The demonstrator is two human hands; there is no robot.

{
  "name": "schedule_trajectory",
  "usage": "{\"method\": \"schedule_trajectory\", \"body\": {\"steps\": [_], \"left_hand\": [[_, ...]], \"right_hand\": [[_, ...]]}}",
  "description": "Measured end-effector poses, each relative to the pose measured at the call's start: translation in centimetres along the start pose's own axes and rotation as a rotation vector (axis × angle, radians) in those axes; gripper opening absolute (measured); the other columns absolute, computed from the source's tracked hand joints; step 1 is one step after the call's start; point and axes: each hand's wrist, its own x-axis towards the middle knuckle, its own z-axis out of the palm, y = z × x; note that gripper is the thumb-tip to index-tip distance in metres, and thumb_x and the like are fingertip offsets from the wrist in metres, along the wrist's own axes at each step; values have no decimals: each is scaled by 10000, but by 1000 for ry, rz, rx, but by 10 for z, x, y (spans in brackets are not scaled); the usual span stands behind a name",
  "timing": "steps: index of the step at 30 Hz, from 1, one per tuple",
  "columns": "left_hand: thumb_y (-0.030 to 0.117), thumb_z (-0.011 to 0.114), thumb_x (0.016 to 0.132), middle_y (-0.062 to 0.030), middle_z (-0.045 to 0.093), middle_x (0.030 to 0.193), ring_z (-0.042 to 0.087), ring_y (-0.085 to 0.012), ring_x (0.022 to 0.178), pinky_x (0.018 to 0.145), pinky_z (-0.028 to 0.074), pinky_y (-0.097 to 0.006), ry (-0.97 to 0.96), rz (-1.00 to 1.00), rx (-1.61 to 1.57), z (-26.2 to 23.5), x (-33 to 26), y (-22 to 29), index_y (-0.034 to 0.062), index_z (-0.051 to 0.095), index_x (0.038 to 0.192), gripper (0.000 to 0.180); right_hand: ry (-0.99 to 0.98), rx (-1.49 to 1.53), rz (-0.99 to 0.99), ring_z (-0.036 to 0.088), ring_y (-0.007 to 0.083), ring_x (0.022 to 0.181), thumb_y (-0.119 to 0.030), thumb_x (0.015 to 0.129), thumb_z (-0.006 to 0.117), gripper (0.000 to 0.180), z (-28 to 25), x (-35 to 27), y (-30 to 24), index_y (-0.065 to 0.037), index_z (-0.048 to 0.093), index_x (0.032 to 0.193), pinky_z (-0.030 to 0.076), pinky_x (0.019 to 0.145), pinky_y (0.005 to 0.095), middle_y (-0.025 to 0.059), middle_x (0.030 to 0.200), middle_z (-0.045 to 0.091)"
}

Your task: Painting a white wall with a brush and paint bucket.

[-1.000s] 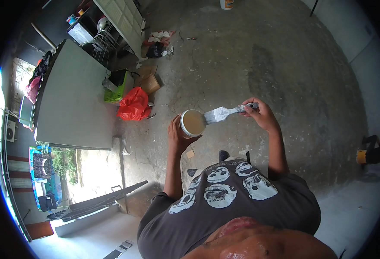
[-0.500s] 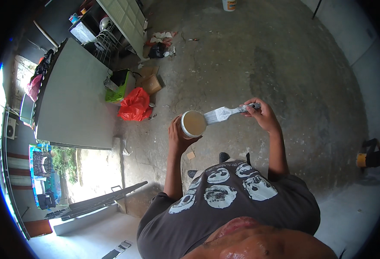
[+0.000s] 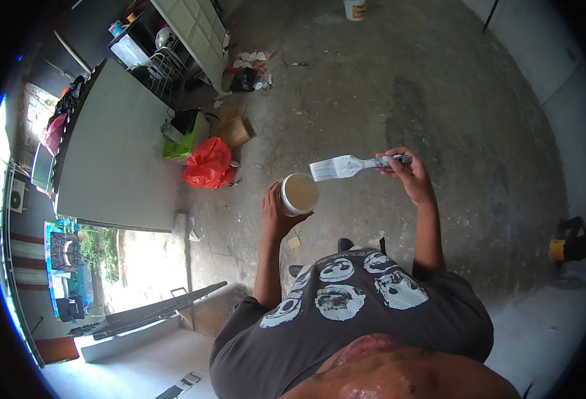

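In the head view, the left hand (image 3: pixel 276 211) holds a small round white tub of tan paste (image 3: pixel 299 193) at chest height, fingers wrapped around its side and the open mouth tipped up toward the camera. The right hand (image 3: pixel 406 174) grips the paint-spattered grey handle of a flat brush with pale bristles (image 3: pixel 349 165), fingers curled tight about the handle's end, the brush lying nearly level with its bristles pointing at the tub.

Compared with a second ago, the bristles have drawn back: then their tip sat at the tub's rim, now it hangs just beside and slightly above the rim, apart from it. That reads as a lift-out after a dip, though whether the bristles carry paste is too fine to tell.

Below lies a stained grey concrete floor (image 3: pixel 439 100), with a red plastic bag (image 3: pixel 208 164), a brown cardboard box (image 3: pixel 234 132) and a large grey board (image 3: pixel 117 153) off to the left.
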Motion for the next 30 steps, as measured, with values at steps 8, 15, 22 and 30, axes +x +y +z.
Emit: {"method": "schedule_trajectory", "body": {"steps": [8, 15, 22, 30], "left_hand": [[241, 955, 499, -157, 504, 1311, 481, -354, 1251, 1039, 407, -463, -21, 31, -6, 7, 1, 18, 59, 442, 1350, 1011], [250, 954, 500, -159, 502, 1320, 478, -354, 1251, 1045, 399, -464, -33, 30, -5, 15, -4, 20, 60, 441, 1349, 1010], [256, 954, 499, -165, 502, 1322, 479, -361, 1248, 1045, 396, -467, -10, 26, -25, 3, -8, 4, 55, 428, 1352, 1022], [278, 951, 499, -136, 500, 1357, 472, -333, 1283, 1060, 376, -480, -35, -3, -32, -31, -6, -30, 74, 405, 1379, 1055]], "right_hand": [[-155, -41, 15, 673, 181, 1000, -204, 982, 603, 235, 24, -2, 25, -6, 585, 1107, 575, 852, 302, 151, 1133, 674], [-173, -113, 20, 680, 189, 991, -173, 984, 597, 215, 26, -3, 26, 3, 576, 1107, 580, 848, 294, 161, 1143, 670], [-84, -185, -28, 686, 169, 965, -178, 989, 587, 214, 34, 3, 36, 13, 585, 1085, 576, 830, 283, 147, 1085, 693], [12, -190, 16, 693, 186, 957, -182, 984, 596, 231, 66, 12, 27, 18, 575, 1097, 580, 820, 288, 155, 1087, 694]]}}
